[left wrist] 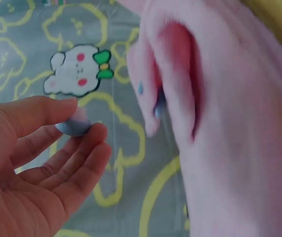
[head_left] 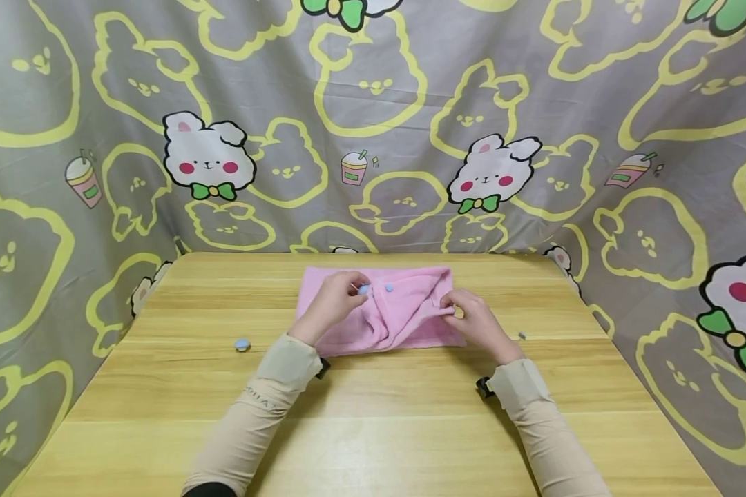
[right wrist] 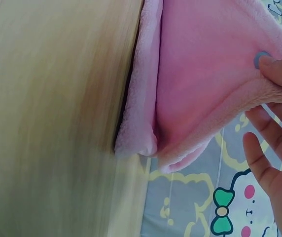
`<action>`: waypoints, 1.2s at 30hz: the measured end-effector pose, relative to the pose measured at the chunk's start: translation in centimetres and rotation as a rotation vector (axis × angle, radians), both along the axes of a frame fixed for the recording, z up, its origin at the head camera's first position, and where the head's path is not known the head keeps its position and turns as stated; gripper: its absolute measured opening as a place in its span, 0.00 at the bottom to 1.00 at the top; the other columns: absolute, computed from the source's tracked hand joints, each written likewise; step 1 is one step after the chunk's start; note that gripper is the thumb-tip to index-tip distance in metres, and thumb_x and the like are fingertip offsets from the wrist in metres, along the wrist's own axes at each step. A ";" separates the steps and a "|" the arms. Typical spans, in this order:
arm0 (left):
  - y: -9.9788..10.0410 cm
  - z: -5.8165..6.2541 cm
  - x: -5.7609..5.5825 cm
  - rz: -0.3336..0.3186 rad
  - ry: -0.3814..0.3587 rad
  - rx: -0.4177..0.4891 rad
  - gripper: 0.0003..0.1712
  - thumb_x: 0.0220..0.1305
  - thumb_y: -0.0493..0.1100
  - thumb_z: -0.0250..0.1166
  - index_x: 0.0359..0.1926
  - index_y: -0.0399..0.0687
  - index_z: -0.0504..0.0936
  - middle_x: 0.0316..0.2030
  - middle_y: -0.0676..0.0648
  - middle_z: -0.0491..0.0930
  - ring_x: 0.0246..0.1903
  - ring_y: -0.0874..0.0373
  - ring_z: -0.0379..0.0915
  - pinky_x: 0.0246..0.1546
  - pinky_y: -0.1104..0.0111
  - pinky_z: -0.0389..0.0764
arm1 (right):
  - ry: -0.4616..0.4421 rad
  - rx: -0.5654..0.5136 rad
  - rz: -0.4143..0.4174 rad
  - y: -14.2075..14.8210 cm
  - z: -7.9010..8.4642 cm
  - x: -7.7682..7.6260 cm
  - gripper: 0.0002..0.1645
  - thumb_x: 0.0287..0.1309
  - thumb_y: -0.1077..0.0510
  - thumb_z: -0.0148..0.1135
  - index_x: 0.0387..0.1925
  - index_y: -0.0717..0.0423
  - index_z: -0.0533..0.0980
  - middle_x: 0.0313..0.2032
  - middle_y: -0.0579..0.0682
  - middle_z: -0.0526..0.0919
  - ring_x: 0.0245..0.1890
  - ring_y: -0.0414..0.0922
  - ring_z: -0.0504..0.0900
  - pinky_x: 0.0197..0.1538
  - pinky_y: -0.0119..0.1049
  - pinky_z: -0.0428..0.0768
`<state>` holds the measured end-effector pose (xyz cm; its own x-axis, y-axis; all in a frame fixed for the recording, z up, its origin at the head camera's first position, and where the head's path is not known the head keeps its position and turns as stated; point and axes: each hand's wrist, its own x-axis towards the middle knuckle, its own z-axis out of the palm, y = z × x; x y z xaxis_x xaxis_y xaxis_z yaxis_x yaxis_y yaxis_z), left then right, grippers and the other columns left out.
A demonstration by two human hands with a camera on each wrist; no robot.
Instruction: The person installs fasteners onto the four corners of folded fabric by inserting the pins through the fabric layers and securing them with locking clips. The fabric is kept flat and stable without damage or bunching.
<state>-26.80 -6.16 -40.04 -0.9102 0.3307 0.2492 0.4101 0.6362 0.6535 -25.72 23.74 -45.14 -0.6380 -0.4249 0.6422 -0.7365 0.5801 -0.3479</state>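
Note:
A folded pink plush cloth [head_left: 404,304] lies rumpled on the wooden table, its near layers raised in folds. My left hand [head_left: 336,300] is over its left part and pinches a small blue rounded button [left wrist: 75,124] between thumb and fingers, apart from the cloth in the left wrist view. My right hand [head_left: 474,319] holds the lifted right edge of the cloth, thumb against a blue-grey disc [right wrist: 261,59] on the fabric, other fingers behind. Another small blue piece [head_left: 389,288] sits on the cloth between the hands.
A blue button-like piece [head_left: 242,344] lies on the wooden table [head_left: 373,421] left of the cloth. On the right is a tiny dark piece [head_left: 522,335], too small to identify. A grey curtain [head_left: 273,103] with cartoon prints surrounds the table's back and sides.

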 end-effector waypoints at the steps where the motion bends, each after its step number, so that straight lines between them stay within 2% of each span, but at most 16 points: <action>1: 0.5 -0.2 -0.1 -0.007 0.000 0.014 0.13 0.59 0.33 0.67 0.47 0.37 0.82 0.42 0.40 0.85 0.40 0.49 0.83 0.44 0.63 0.84 | 0.000 -0.001 0.001 0.0 0.0 0.0 0.15 0.44 0.73 0.69 0.28 0.54 0.75 0.27 0.48 0.78 0.32 0.42 0.76 0.36 0.44 0.80; 4: 1.8 -0.7 -0.4 -0.028 0.012 0.063 0.13 0.59 0.32 0.67 0.46 0.37 0.83 0.43 0.41 0.85 0.40 0.50 0.83 0.44 0.64 0.84 | -0.001 -0.008 0.008 0.0 0.0 0.0 0.15 0.44 0.73 0.69 0.28 0.55 0.75 0.27 0.48 0.78 0.31 0.42 0.75 0.35 0.46 0.80; 8: 3.4 -1.4 -0.8 -0.037 0.020 0.126 0.14 0.59 0.33 0.67 0.47 0.38 0.83 0.43 0.42 0.86 0.39 0.52 0.84 0.43 0.67 0.84 | 0.003 -0.008 0.010 0.1 0.0 0.0 0.14 0.44 0.73 0.69 0.27 0.55 0.75 0.26 0.47 0.77 0.31 0.41 0.75 0.35 0.43 0.79; 14: 5.7 -2.3 -1.0 -0.063 -0.035 0.208 0.15 0.61 0.36 0.67 0.50 0.41 0.83 0.46 0.44 0.86 0.38 0.54 0.83 0.39 0.72 0.82 | 0.001 0.007 0.002 0.2 -0.1 0.0 0.15 0.45 0.72 0.70 0.27 0.54 0.75 0.26 0.46 0.77 0.31 0.40 0.74 0.35 0.39 0.77; 23: 8.8 -3.5 -1.5 -0.118 -0.166 0.341 0.16 0.60 0.36 0.68 0.50 0.45 0.84 0.49 0.47 0.85 0.43 0.52 0.83 0.47 0.70 0.82 | -0.001 0.008 0.002 0.3 -0.1 0.0 0.15 0.44 0.73 0.71 0.27 0.53 0.75 0.26 0.45 0.77 0.31 0.40 0.74 0.36 0.38 0.76; 26: 9.4 -3.9 -1.6 -0.114 -0.195 0.364 0.16 0.60 0.39 0.69 0.51 0.48 0.84 0.48 0.48 0.86 0.43 0.54 0.84 0.46 0.70 0.82 | 0.004 0.009 0.003 0.3 -0.2 0.0 0.16 0.44 0.73 0.71 0.28 0.53 0.75 0.27 0.45 0.78 0.31 0.40 0.74 0.36 0.38 0.77; 31: 9.7 -4.1 -1.6 -0.085 -0.207 0.354 0.17 0.61 0.43 0.68 0.52 0.54 0.84 0.49 0.52 0.86 0.44 0.56 0.83 0.47 0.71 0.81 | 0.002 0.006 0.007 0.1 -0.1 0.0 0.16 0.43 0.73 0.71 0.28 0.53 0.75 0.27 0.46 0.78 0.32 0.41 0.76 0.37 0.39 0.78; 36: 9.7 -4.3 -1.6 -0.079 -0.204 0.379 0.17 0.63 0.43 0.67 0.53 0.52 0.83 0.50 0.51 0.85 0.46 0.57 0.83 0.49 0.71 0.80 | -0.001 0.011 0.004 0.0 0.0 -0.1 0.15 0.44 0.72 0.71 0.28 0.54 0.75 0.27 0.46 0.78 0.32 0.40 0.75 0.36 0.38 0.77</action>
